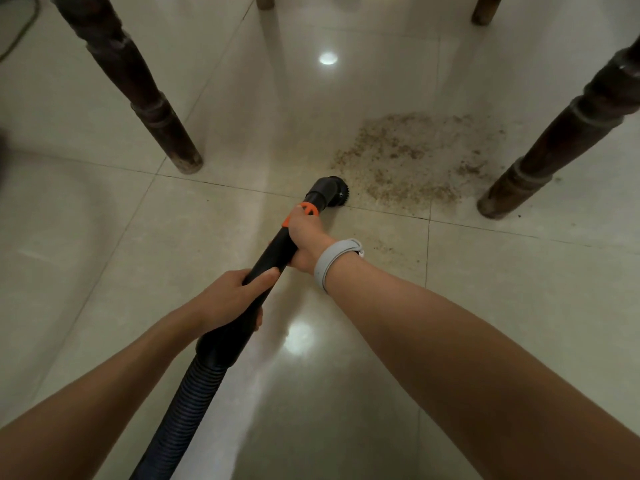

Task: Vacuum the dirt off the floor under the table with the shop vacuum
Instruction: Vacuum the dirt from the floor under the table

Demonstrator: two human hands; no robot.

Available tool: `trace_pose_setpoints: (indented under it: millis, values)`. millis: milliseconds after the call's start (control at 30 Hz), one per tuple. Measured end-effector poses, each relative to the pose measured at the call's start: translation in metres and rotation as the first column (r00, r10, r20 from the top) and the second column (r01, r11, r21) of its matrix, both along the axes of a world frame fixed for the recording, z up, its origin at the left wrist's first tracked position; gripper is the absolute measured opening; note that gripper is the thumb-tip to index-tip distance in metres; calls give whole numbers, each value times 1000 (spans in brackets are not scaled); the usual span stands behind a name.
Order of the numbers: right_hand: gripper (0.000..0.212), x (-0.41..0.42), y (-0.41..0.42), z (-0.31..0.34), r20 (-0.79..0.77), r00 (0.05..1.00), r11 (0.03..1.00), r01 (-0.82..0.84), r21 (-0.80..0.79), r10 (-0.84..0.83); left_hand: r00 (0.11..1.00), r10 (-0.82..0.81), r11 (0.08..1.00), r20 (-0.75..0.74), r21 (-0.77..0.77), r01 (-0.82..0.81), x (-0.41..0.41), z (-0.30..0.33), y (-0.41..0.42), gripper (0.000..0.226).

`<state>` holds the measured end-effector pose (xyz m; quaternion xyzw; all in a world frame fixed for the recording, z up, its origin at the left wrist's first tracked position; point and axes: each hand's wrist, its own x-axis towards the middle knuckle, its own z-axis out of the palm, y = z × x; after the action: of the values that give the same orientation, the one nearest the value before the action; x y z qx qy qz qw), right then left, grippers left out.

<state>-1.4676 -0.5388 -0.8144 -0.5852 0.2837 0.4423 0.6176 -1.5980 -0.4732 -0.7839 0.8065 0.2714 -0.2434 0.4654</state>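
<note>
A black vacuum wand [273, 251] with an orange collar runs from a ribbed black hose [187, 403] at the bottom up to a round brush nozzle [330, 192] on the tiled floor. The nozzle sits at the left edge of a brown patch of dirt [408, 157]. My left hand [232, 299] grips the wand's thick lower end near the hose. Further up, just below the orange collar, my right hand [304, 240] grips the wand; a grey band is on that wrist.
Dark turned wooden table legs stand left [149, 109] and right [561, 140] of the dirt. Two more legs [485, 8] show at the top edge. A thin cord [20, 26] lies at the top left. The glossy cream tiles [104, 220] reflect ceiling lights.
</note>
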Motion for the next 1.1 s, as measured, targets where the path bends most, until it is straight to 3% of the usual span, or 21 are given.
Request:
trace_pose_setpoints:
  millis: [1100]
  values:
    - [40, 3, -71, -7, 32, 998, 997, 55, 47, -57, 992, -125, 992, 4, -27, 125, 11, -9, -49, 39]
